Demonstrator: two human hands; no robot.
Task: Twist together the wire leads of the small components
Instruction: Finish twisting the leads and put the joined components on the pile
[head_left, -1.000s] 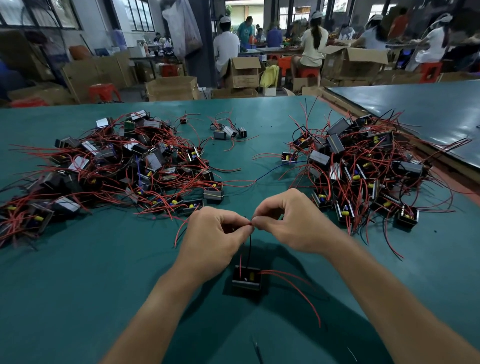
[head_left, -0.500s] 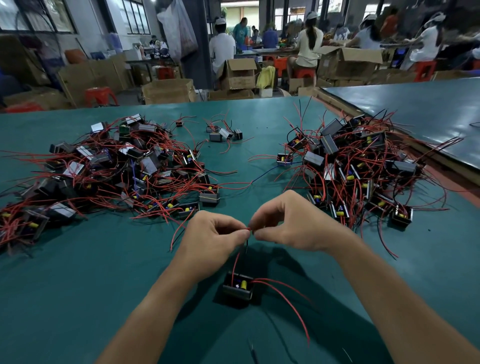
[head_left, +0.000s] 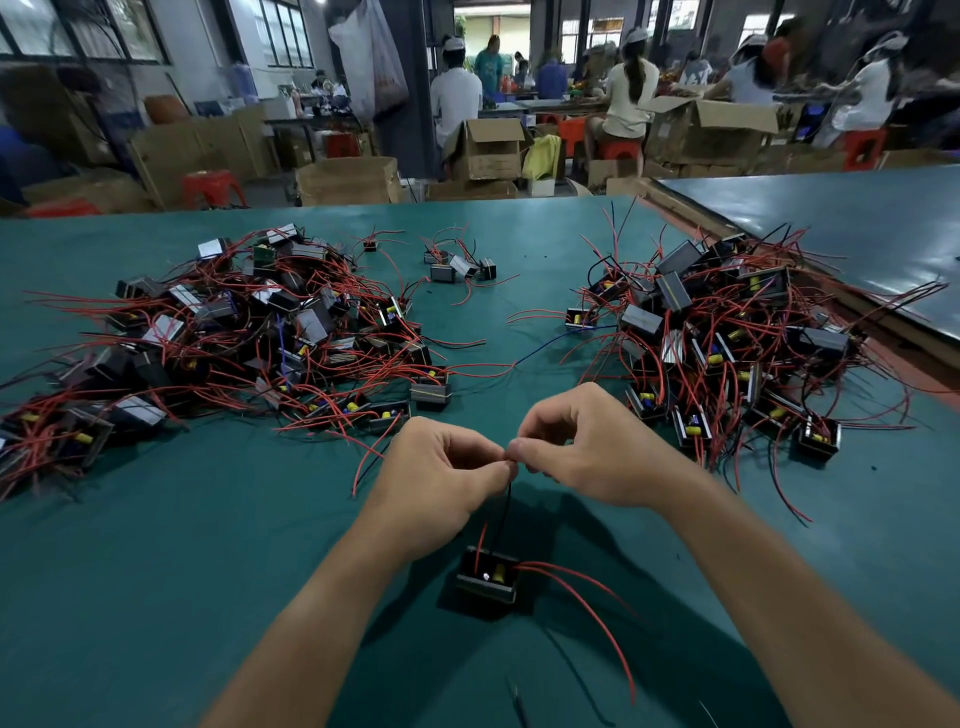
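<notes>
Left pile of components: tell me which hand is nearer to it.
Left. The left hand is just on the near side of the left pile, by its right end; the right hand lies further right, past the left hand. Both pinch the wire leads.

We are in a factory assembly hall, a shared production floor. Our wide green worktable carries a left heap and a right heap of small black components trailing red leads, dozens alike. Beyond the table edge, workers in white caps sit on red stools at other benches, open cardboard boxes stand stacked on the floor around them, and tall windows line the left wall
</notes>
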